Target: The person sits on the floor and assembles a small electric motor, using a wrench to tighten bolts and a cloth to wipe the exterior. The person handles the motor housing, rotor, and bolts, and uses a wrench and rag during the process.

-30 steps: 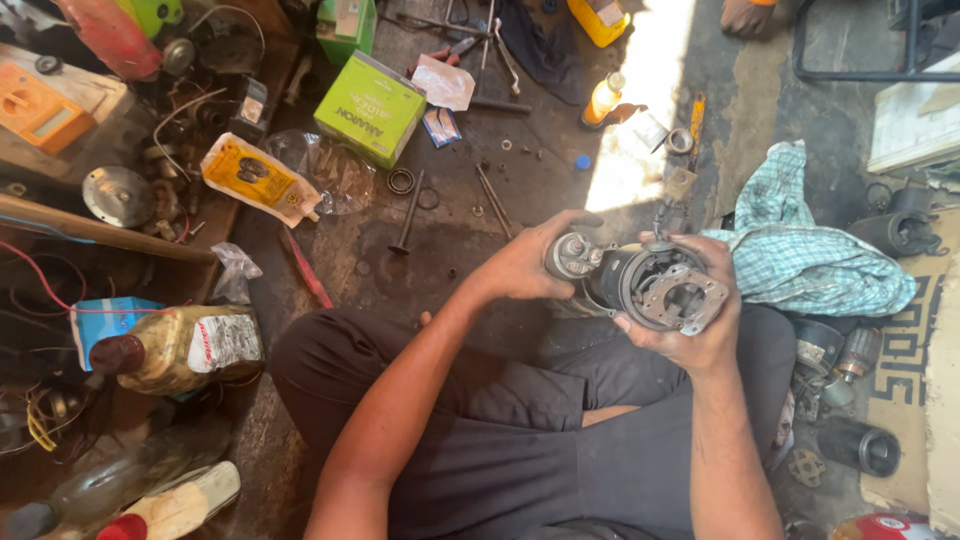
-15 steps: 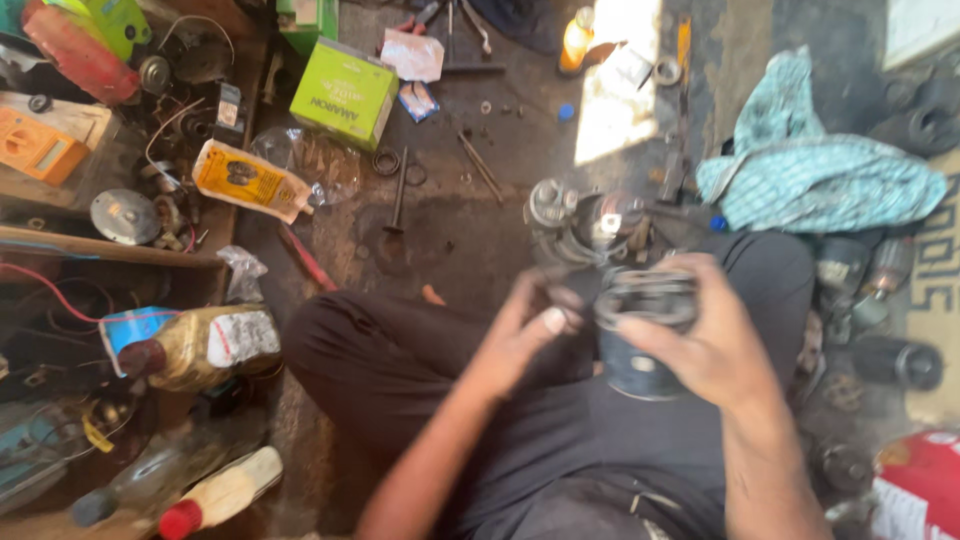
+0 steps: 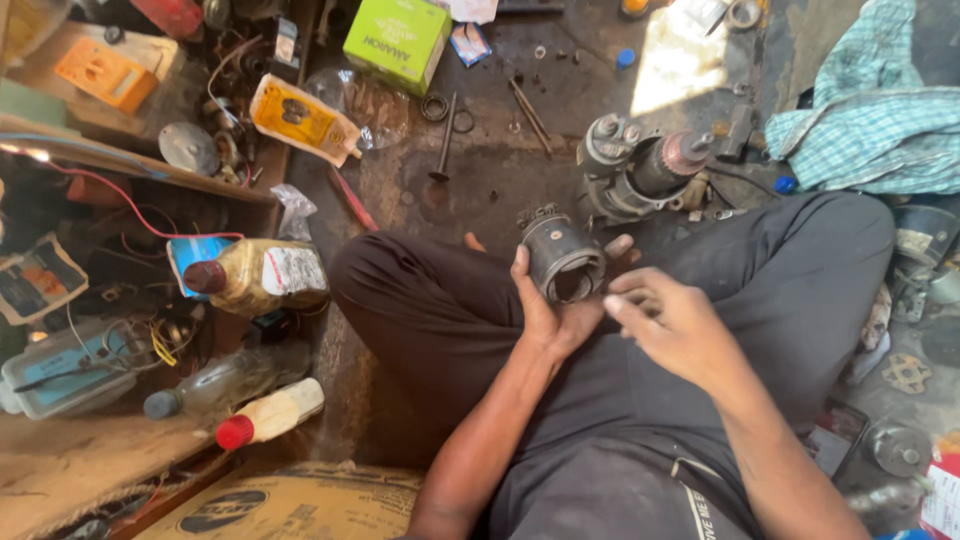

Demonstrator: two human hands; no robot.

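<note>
Item: cylindrical motor housing (image 3: 562, 259), open end up, cupped in left hand (image 3: 553, 305) over the lap. Right hand (image 3: 672, 325) just beside it, fingers loosely curled, empty. Starter-motor assembly (image 3: 640, 170) on floor beyond the housing.

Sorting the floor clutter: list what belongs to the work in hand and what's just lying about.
In hand:
left hand with a grip on the dark cylindrical housing
right hand beside it
motor assembly on the floor

Lying about:
green box
yellow pouch
oil bottle
checked cloth
</note>
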